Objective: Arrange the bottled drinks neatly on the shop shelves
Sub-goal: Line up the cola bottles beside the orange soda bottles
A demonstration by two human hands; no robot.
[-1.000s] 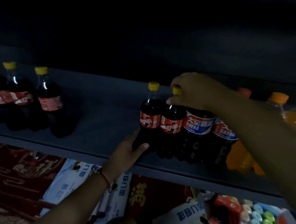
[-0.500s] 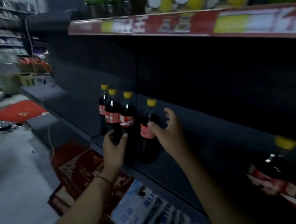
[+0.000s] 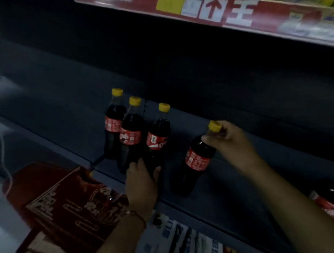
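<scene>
Several dark cola bottles with yellow caps and red labels stand on the dark grey shelf (image 3: 226, 191). Three stand together: a back one (image 3: 113, 122), a middle one (image 3: 131, 135) and a right one (image 3: 157, 141). My left hand (image 3: 142, 184) grips the base of that right one from the front. A fourth cola bottle (image 3: 197, 158) stands apart to the right, tilted a little. My right hand (image 3: 228, 140) pinches its neck just under the cap.
Another cola bottle (image 3: 333, 199) shows at the right edge of the same shelf. Above runs a red price strip (image 3: 210, 8) on the upper shelf. Red printed boxes (image 3: 67, 204) and white-blue packets (image 3: 179, 243) lie below the shelf's front edge.
The view swung left from the right-hand group of bottles to the left-hand group. My right hand took the neck of the rightmost bottle, now apart from the others. My left hand closed on a bottle's base.
</scene>
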